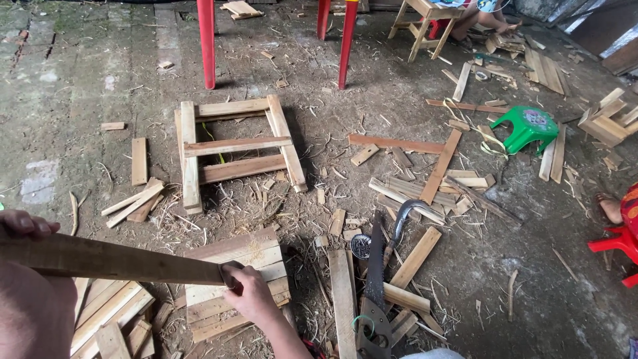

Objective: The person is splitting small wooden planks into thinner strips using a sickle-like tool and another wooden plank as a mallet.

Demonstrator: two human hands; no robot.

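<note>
Long wooden slat (113,260) held low at 8 o'clock, just above a stack of short boards (232,282); long axis near level, running 9 to 3 o'clock, right end dipping slightly; left end runs off the frame's left edge. Right hand (251,292) clamped over the slat's right end, fingers curled on it; left hand (23,226) rests closed on top of the slat near the left edge; hands well apart. Handsaw (373,286) and curved sickle (405,223) lie on the dirt floor at 5 o'clock, one of each, beside one small round tin (360,246). One slatted wooden frame (236,149) lies flat at 11 o'clock; bare floor left of it, open. Three red legs (207,43) stand at 12 o'clock; one green plastic stool (528,126) tipped at 2 o'clock; scrap offcuts crowd the right half.
</note>
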